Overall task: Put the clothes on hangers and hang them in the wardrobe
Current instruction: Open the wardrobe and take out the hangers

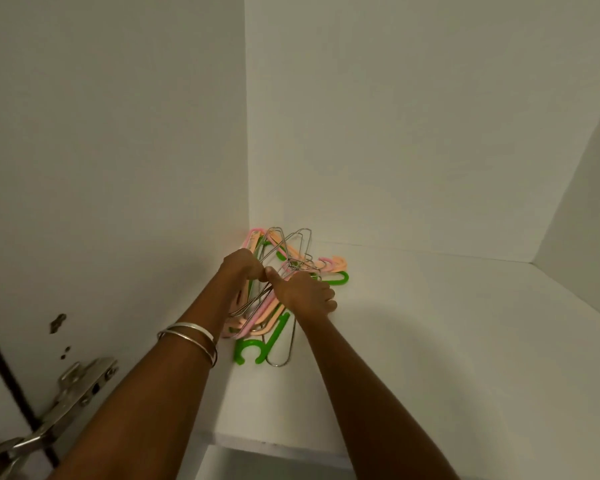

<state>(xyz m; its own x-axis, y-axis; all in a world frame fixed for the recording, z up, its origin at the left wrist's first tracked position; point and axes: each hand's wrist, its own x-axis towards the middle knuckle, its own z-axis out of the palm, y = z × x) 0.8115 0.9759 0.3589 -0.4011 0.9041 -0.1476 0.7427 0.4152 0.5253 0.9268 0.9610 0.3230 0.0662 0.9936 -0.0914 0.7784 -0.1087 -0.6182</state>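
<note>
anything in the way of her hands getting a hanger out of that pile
Nothing stands between: both the left hand and right hand are already on the hangers in the shelf corner. But the hangers lie tangled, so others may drag along.

White wardrobe shelf [447, 341]: we record one tangled pile of hangers [274, 299] lying directly on it, pushed into the rear left corner against the walls. We count pink, peach and green plastic ones mixed with bare wire ones.
</note>
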